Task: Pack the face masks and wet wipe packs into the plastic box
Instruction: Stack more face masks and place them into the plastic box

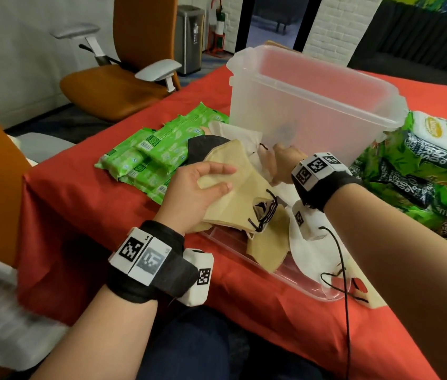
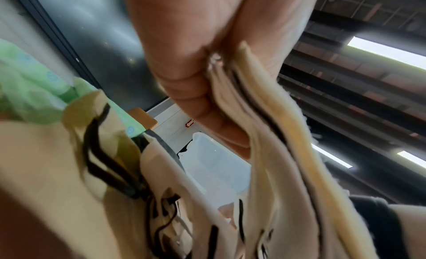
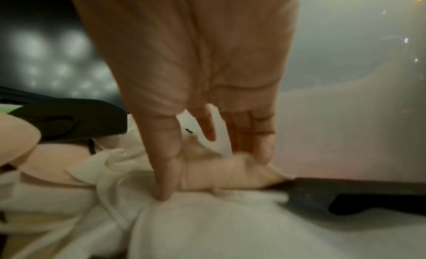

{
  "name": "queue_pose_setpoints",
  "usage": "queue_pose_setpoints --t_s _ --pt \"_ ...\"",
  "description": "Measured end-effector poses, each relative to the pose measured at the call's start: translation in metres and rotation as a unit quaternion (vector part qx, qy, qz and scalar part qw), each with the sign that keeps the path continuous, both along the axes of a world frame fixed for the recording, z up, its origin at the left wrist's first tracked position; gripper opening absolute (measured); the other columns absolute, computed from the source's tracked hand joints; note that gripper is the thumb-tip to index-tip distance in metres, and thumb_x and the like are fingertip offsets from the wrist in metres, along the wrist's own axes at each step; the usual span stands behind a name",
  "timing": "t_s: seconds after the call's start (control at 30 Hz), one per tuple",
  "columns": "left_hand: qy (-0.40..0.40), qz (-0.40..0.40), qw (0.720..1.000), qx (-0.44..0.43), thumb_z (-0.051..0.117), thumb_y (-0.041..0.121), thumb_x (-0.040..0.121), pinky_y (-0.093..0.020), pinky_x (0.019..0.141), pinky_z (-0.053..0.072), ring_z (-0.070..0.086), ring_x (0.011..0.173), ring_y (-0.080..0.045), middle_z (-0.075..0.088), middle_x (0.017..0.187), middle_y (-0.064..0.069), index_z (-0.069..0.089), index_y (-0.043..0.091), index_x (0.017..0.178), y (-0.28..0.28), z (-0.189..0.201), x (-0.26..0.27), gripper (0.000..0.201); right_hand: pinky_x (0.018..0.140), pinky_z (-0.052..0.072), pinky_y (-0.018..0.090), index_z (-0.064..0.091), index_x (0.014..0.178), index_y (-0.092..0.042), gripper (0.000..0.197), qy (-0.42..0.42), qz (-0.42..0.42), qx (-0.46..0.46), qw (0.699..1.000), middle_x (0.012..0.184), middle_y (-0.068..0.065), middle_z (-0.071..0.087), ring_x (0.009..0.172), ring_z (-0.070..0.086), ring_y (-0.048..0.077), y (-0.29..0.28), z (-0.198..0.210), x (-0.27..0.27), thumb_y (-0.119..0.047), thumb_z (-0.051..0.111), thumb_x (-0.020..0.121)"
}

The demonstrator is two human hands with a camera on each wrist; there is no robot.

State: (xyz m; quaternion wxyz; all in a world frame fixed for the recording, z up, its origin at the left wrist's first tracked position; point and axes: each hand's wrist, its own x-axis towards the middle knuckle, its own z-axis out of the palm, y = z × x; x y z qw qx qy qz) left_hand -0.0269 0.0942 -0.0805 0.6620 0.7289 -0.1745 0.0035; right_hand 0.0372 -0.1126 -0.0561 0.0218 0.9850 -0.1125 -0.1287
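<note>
Item, gathering of face masks ahead of packing. Left hand [image 1: 203, 187] pinches a stack of beige masks [image 1: 233, 193] between thumb and fingers; the left wrist view shows several layered edges clamped there, presumably so the lot can go into the box in one lift. Right hand [image 1: 282, 160], fingers straight and spread, presses down on white masks [image 1: 247, 135] right against the near wall of the plastic box [image 1: 312, 105], seemingly to flatten or collect them. The hands are apart, neither touching the other. The box stands upright toward the far edge of the red table [image 1: 79, 215]; nothing packed can be made out through its cloudy walls. A clear lid [image 1: 285, 272] lies at the near edge with beige and white masks and black ear loops spilling over it. A dark mask [image 1: 200, 146] sits among the pile. Small green wet wipe packs [image 1: 145, 157] lie toward the left edge, large green wipe packs [image 1: 422, 171] at the right edge, all outside the box. Loose, tangled ear loops may snag as the stack rises. Orange chairs [image 1: 123, 86] stand beyond the left edge; a black cable [image 1: 342, 270] trails from the right wrist.
</note>
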Motion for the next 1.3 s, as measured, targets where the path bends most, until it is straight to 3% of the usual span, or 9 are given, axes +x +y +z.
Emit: queue_pose_setpoints --t_s 0.17,0.3,0.53,0.63,0.83,1.0,1.1,1.2,1.3 --pt "0.011 -0.003 1.0 -0.001 0.071 0.004 0.079 -0.005 0.089 0.037 0.059 0.1 0.005 0.068 0.101 0.012 0.067 0.032 0.085 -0.001 -0.003 0.003 0.029 0.063 0.042 0.031 0.053 0.118 -0.007 0.051 0.05 0.01 -0.003 0.999 0.075 0.004 0.054 0.072 0.053 0.023 0.0 -0.004 0.012 -0.041 0.066 0.081" --pt "0.018 -0.009 1.0 -0.001 0.07 0.003 0.078 -0.002 0.085 0.038 0.059 0.094 0.01 0.067 0.1 0.012 0.067 0.03 0.085 -0.001 -0.005 0.003 0.028 0.072 0.044 0.033 0.053 0.07 -0.011 0.035 0.073 -0.027 0.025 0.997 0.065 0.002 0.051 0.075 0.054 0.025 -0.007 -0.009 0.015 -0.042 0.065 0.081" --pt "0.022 -0.01 1.0 0.0 0.069 0.001 0.079 0.0 0.084 0.036 0.057 0.091 0.014 0.066 0.095 0.017 0.068 0.028 0.085 -0.003 -0.003 0.0 0.027 0.075 0.046 0.031 0.063 0.092 -0.005 0.018 0.058 0.008 0.006 0.998 0.09 0.009 0.06 0.084 0.054 0.025 -0.013 -0.008 0.005 -0.018 0.051 0.088" --pt "0.021 -0.01 1.0 0.005 0.07 0.002 0.079 -0.001 0.085 0.037 0.058 0.089 0.014 0.066 0.094 0.016 0.068 0.028 0.085 -0.004 -0.002 -0.002 0.027 0.074 0.046 0.031 0.057 0.084 -0.012 0.01 0.057 0.026 0.021 0.998 0.088 0.005 0.059 0.085 0.057 0.025 -0.018 -0.009 -0.001 -0.022 0.055 0.083" --pt "0.021 -0.007 1.0 0.017 0.071 0.004 0.078 -0.005 0.088 0.039 0.059 0.091 0.008 0.067 0.094 0.016 0.068 0.03 0.084 -0.006 -0.001 -0.007 0.027 0.072 0.041 0.033 0.044 0.101 -0.015 0.041 0.049 -0.012 0.058 0.997 0.086 0.001 0.051 0.084 0.05 0.025 -0.03 -0.005 -0.013 -0.022 0.074 0.073" --pt "0.025 0.009 0.999 0.028 0.07 0.004 0.079 -0.01 0.09 0.04 0.059 0.096 0.001 0.067 0.093 0.014 0.068 0.029 0.084 -0.01 0.0 -0.009 0.026 0.067 0.039 0.029 0.047 0.106 -0.007 0.041 -0.05 -0.067 0.134 0.988 0.099 0.009 0.057 0.087 0.052 0.026 -0.036 0.009 -0.027 -0.011 0.073 0.075" --pt "0.03 0.037 0.998 0.035 0.069 0.005 0.081 -0.018 0.093 0.04 0.058 0.098 -0.003 0.063 0.091 0.019 0.069 0.027 0.087 -0.014 0.002 -0.011 0.023 0.056 0.047 0.029 0.051 0.107 -0.006 0.034 -0.197 -0.089 0.241 0.946 0.103 0.016 0.062 0.08 0.058 0.027 -0.038 0.03 -0.035 -0.006 0.069 0.078" --pt "0.033 0.067 0.996 0.054 0.068 0.014 0.083 -0.02 0.09 0.04 0.055 0.099 -0.004 0.062 0.096 0.017 0.069 0.026 0.096 -0.023 0.004 -0.011 0.018 0.035 0.048 0.023 0.052 0.107 -0.013 0.038 -0.31 -0.11 0.369 0.869 0.099 0.013 0.058 0.056 0.058 0.021 -0.033 0.052 -0.046 0.0 0.068 0.075" --pt "0.052 0.063 0.994 0.066 0.067 0.038 0.081 -0.024 0.096 0.04 0.055 0.108 -0.007 0.065 0.111 0.007 0.068 0.026 0.101 -0.036 0.006 -0.013 0.024 0.044 0.052 0.027 0.045 0.106 -0.014 0.038 -0.378 -0.099 0.501 0.773 0.1 0.01 0.057 0.056 0.058 0.019 -0.023 0.064 -0.058 0.0 0.067 0.077"
